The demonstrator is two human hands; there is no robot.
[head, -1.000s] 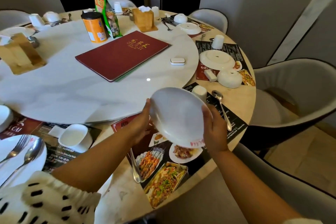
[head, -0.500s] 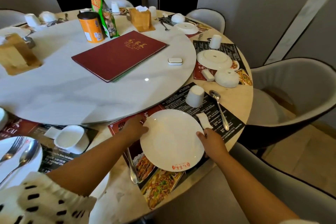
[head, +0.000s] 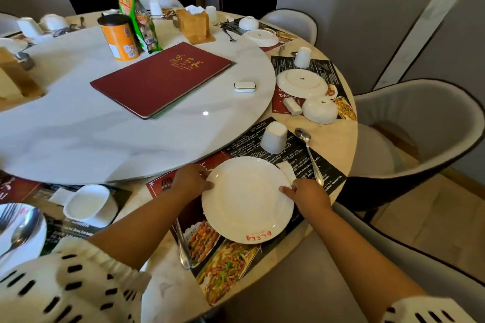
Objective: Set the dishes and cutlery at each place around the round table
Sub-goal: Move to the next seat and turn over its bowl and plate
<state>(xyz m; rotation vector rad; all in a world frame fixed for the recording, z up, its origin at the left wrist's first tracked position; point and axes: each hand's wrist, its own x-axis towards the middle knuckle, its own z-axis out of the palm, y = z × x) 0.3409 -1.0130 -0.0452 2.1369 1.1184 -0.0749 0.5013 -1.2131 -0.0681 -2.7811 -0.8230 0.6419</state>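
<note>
pinching opposite rims, the left hand (head: 193, 182) and right hand (head: 308, 195) hold a white plate (head: 246, 199) flat on the printed placemat (head: 301, 157); unreadable red characters mark its near edge, gold ones the red menu (head: 162, 78).

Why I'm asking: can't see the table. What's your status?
Left hand, right hand grip plate rim. Plate down on placemat. Napkin, spoon close by right hand.
</note>
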